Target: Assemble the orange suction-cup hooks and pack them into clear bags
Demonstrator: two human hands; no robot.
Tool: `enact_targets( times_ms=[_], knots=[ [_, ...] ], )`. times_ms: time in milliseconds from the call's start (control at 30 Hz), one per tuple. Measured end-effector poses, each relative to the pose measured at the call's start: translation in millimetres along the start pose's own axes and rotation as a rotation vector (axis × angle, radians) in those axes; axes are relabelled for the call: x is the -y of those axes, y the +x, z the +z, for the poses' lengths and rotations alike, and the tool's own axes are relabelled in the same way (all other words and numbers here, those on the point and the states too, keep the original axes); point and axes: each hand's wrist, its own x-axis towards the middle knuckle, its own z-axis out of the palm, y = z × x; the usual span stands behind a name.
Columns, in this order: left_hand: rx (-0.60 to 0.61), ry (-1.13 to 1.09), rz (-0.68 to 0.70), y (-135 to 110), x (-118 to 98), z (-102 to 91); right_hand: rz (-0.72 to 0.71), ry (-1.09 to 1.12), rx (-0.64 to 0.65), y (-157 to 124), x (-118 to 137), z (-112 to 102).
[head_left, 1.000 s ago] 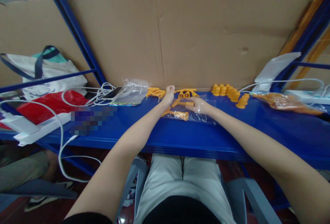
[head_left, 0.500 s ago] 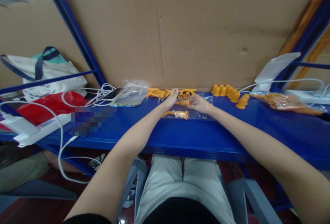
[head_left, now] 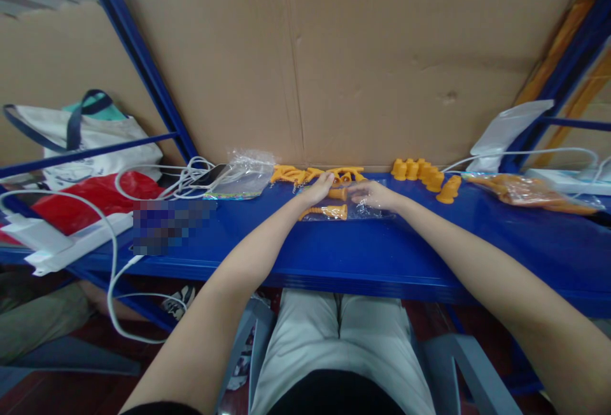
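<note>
My left hand (head_left: 317,191) is closed around the near-side part of a yellow-orange plastic piece with a flared end (head_left: 338,193); its fingers are partly hidden. Just right of that flared end is my right hand (head_left: 373,196), its fingers apart over a clear plastic bag (head_left: 359,211). I cannot see anything held in it. A second such piece, with a ribbed stem and flared end (head_left: 329,212), lies in front, on or in the clear bag. Behind my hands, more yellow-orange plastic parts (head_left: 289,174) lie along the cardboard.
Several yellow-orange cone-shaped parts (head_left: 424,173) stand right of my hands. Farther right lies a filled plastic bag (head_left: 534,192). To the left are a clear packet (head_left: 248,176), white cables (head_left: 191,176), a power strip (head_left: 79,246) and a red bag (head_left: 119,192). Cardboard (head_left: 363,65) rises behind the blue shelf (head_left: 363,256).
My left hand has shifted slightly right and down, covering more of the piece. My right fingers have drawn a little back from its flared end and spread.
</note>
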Motion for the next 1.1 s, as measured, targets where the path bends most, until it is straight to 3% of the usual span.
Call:
enact_targets(
  times_ms=[67, 167, 267, 333, 400, 600, 833, 1100],
  knots=[
    [0.075, 0.112, 0.012, -1, 1, -0.9, 0.065, -0.043, -0.057, -1, 3, -8],
    [0.158, 0.282, 0.037, -1, 4, -0.8, 0.208, -0.088, -0.244, -3, 3, -24],
    [0.191, 0.373, 0.061, -2, 7, 1.0, 0.240, -0.144, -0.495, -4, -6, -39],
    [0.187, 0.390, 0.066, -2, 7, 2.0, 0.226, -0.155, -0.569, -3, -18, -46],
    [0.172, 0.381, 0.066, -2, 8, 2.4, 0.207, -0.165, -0.556, -3, -31, -48],
    [0.194, 0.419, 0.043, 1, 9, 1.3, 0.227, -0.163, -0.304, -3, -54, -37],
    [0.223, 0.491, 0.012, 7, 12, -7.0, 0.236, -0.133, -0.283, -1, -66, -34],
    [0.152, 0.431, 0.040, 8, 15, -13.1, 0.151, -0.236, -0.198, 0, -76, -29]
  ],
)
